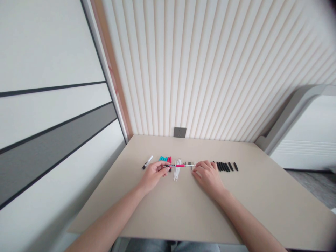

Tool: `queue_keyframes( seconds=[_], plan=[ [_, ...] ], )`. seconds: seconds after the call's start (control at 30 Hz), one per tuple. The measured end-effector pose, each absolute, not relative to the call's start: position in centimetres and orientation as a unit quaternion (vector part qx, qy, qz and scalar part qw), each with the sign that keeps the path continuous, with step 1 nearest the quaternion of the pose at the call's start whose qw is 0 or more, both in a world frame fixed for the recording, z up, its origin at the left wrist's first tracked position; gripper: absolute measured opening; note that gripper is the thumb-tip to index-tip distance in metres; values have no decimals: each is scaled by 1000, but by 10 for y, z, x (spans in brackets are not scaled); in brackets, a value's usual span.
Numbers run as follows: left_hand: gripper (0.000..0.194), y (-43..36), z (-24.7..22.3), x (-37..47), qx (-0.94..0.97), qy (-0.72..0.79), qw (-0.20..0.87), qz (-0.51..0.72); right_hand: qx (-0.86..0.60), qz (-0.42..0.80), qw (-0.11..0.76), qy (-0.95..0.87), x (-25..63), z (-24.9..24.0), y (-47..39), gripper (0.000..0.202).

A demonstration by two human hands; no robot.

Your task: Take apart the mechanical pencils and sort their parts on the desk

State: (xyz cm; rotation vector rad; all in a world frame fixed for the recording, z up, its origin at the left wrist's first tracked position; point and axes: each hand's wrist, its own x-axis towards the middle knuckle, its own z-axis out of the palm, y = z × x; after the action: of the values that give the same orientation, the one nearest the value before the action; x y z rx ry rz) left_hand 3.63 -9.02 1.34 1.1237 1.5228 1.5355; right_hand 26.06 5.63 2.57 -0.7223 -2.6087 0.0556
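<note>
My left hand [155, 172] is closed, thumb and fingers pinching a slim pen [180, 165] with a red grip and a dark barrel. The pen lies level, its thin pale end pointing right toward my right hand [207, 172]. That hand rests low over the table with bent fingers drawn together by the pen's end and some small parts [189, 163]; whatever is between its fingertips is too small to make out. Under the pen lies a bunch of thin white refills [177, 171]. Teal pen pieces [163, 158] and red ones [169, 159] show behind my left fingers.
A row of black pen barrels [223, 166] lies right of my right hand. A white and black pen [147, 162] lies at the left. The beige table [168, 210] meets a ribbed wall with a dark socket [180, 132]. A grey and white headboard-like piece [301, 126] stands at right.
</note>
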Motion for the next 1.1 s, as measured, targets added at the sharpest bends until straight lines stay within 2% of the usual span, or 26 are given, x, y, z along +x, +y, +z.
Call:
queue_keyframes(
  seconds=[0.17,0.3,0.63,0.8,1.1],
  plan=[
    [31,-90,12,36,419,593,349,593,-264,50,182,-946,262,19,60,19],
    [34,-90,10,36,410,601,349,591,-248,64,190,-948,263,10,67,18],
    [30,-91,18,39,398,618,342,585,-214,333,362,-844,271,25,78,26],
    [30,-90,18,40,393,614,354,585,-202,361,394,-821,272,25,80,24],
    [27,-93,24,44,396,615,369,574,-201,371,387,-820,270,25,78,21]
  ],
)
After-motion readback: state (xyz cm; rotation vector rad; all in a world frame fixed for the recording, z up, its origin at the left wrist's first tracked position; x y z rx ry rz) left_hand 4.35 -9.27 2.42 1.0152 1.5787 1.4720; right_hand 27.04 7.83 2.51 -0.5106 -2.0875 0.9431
